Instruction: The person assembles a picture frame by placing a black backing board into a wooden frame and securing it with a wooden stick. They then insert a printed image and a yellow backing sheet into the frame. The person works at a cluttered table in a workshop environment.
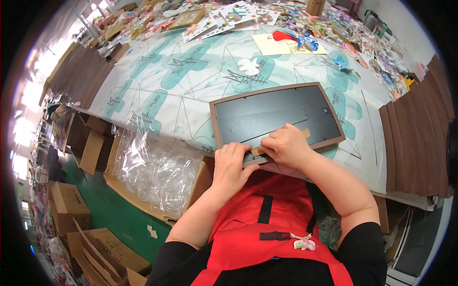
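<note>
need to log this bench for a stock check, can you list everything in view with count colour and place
picture frame: one, brown rim with black back, face down at the table's near edge
table cover: one, white with teal shapes, over the table
white cutout: one, mid table
yellow sheet: one, far side, red and blue trimmings on it
craft pieces: many, mixed colours, far edge
plastic-lined carton: one, brown, left of the table
apron: one, red
left hand: on the frame's near rim
right hand: on the frame's back

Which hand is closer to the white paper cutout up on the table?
Right. The right hand rests on the frame's near edge, more directly below the cutout. The left hand sits lower, at the frame's near-left corner, farther away.
</note>
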The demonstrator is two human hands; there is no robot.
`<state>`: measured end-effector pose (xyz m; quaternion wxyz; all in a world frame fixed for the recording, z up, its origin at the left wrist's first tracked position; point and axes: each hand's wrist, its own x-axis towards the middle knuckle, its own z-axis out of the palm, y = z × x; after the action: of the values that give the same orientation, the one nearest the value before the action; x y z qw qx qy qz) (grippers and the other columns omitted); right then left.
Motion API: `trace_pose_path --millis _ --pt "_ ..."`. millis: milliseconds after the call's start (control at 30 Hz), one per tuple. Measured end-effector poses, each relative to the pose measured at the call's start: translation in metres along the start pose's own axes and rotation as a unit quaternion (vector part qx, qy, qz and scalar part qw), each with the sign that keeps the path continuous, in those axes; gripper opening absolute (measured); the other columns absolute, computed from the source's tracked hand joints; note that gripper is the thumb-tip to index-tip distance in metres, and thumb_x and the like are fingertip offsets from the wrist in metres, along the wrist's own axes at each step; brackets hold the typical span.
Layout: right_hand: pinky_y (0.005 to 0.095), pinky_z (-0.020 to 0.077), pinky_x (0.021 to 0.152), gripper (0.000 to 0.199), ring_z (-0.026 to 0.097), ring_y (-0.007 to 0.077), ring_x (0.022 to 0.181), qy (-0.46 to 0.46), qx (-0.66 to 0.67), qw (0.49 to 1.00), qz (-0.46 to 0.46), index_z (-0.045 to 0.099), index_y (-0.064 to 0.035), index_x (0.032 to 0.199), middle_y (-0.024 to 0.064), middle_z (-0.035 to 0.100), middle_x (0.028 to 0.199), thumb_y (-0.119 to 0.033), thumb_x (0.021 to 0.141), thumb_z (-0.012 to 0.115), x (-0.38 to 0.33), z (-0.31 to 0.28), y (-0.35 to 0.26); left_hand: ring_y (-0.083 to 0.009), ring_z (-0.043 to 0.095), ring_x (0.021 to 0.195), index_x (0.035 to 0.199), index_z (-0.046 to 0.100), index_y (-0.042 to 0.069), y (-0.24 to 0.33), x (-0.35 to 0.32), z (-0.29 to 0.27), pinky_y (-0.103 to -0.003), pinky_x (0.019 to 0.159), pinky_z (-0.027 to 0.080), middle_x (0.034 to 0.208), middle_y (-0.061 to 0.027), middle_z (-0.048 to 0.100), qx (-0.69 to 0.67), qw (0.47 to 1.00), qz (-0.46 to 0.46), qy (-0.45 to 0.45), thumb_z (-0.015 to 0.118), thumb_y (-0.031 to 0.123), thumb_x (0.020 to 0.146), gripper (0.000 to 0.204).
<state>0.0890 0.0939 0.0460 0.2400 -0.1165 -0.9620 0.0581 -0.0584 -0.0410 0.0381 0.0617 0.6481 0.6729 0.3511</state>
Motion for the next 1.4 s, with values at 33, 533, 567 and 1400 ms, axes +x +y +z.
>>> trace_pose_path --millis 33,533,567,1400 --pt "0.0343 0.0367 0.054 0.02 0.053 0.0199 0.055 0.002 -0.001 1.0 0.002 0.052 -0.0127 0.063 0.0006 0.05 0.054 -0.023 0.075 0.065 -0.001 -0.001 -0.001 -0.0275 0.052 0.089 0.098 0.055 0.006 0.0 0.0 0.001 -0.037 0.078 0.036 0.092 -0.008 0.055 0.0 1.0 0.002 0.003 0.077 0.015 0.061 0.044" --pt "0.0414 0.0446 0.052 0.025 0.057 0.032 0.056 0.004 0.057 0.989 0.134 0.057 -0.0074 0.067 0.0109 0.059 0.061 -0.028 0.08 0.06 -0.008 -0.007 -0.001 -0.0249 0.052 0.09 0.098 0.059 0.007 -0.006 0.0 -0.003 -0.035 0.079 0.036 0.093 -0.0056 0.056 -0.016 0.999 0.027 -0.004 0.076 0.015 0.061 0.041" --pt "0.0409 0.0444 0.052 0.025 0.058 0.0314 0.057 -0.008 0.042 0.989 0.141 0.056 -0.007 0.067 0.0109 0.059 0.062 -0.029 0.08 0.061 -0.012 -0.012 0.003 -0.0249 0.052 0.091 0.097 0.06 0.007 -0.006 0.0 -0.003 -0.035 0.079 0.036 0.093 -0.0056 0.056 -0.013 0.999 0.03 -0.005 0.076 0.015 0.061 0.041" --pt "0.0269 0.0432 0.069 0.017 0.051 0.015 0.077 0.26 0.769 0.518 0.268 0.043 -0.0049 0.109 0.0063 0.054 0.086 -0.01 0.093 0.047 0.003 -0.029 -0.036 -0.0162 0.061 0.074 0.109 0.056 -0.002 0.036 0.005 0.003 -0.026 0.069 0.048 0.086 -0.0085 0.063 -0.352 0.929 -0.067 -0.092 0.06 0.014 0.087 0.028"
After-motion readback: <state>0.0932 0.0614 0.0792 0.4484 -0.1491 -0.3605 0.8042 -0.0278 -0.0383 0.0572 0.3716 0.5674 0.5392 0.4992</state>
